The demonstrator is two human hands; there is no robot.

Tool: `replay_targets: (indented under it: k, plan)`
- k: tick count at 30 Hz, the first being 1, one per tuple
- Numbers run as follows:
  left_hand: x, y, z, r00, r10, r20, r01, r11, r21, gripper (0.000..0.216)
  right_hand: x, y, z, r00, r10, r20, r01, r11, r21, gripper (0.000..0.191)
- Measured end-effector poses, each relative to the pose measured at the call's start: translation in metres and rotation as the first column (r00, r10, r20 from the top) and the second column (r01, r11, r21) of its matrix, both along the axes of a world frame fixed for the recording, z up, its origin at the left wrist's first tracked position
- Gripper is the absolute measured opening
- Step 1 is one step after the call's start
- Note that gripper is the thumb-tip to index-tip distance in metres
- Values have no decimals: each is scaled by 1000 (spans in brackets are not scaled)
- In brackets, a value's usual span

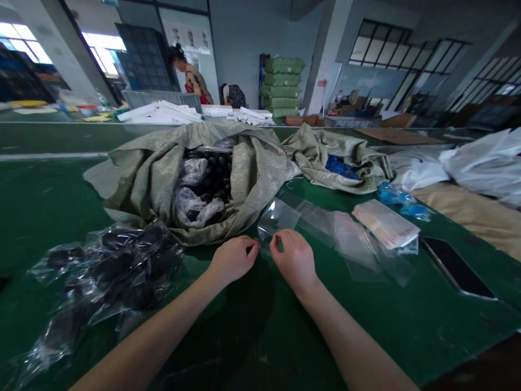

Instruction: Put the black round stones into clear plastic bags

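We had L grip (pixel 233 258) & R grip (pixel 296 258) each w/ thumb & finger together; couldn't tell if either pinched the clear bag (pixel 280 214). It was just beyond R grip, nr the open sack (pixel 154 174) on the counter (pixel 407 326).

My table (pixel 40 206) is green, the big left sack (pixel 256 179) is grey-green, and the little things (pixel 218 176) inside it are black.

Left hand (pixel 232 259) near right hand (pixel 295 258); fingers (pixel 253 252) pinched.
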State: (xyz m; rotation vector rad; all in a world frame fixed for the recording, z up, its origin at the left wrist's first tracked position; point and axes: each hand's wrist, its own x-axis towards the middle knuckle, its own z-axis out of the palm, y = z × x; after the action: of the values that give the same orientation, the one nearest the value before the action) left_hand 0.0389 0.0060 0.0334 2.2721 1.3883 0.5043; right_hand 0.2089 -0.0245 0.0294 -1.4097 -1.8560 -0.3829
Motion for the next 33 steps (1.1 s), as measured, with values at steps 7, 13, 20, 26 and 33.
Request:
replay_targets:
  k: [7,13,20,26,33]
  plan:
    - [3,3,-5,983,-89,-162,116,980,164,41,0,4,-10,997,6,83,1,997,-77,15]
    - [-7,12,6,970,-41,-241,92,975,202,46,5,6,-7,999,-1,44,5,996,-93,16]
    - [-11,16,8,991,-135,0,131,962,239,22,1,3,-3,996,68,-66,-72,995,-64,14]
    - [-5,5,25,991,-106,87,78,959,273,19,0,-3,4,988,65,-142,-65,998,4,10]
    - [-1,-17,46,993,-103,55,67,891,449,23,-4,-17,21,980,30,-195,-23,999,39,8]
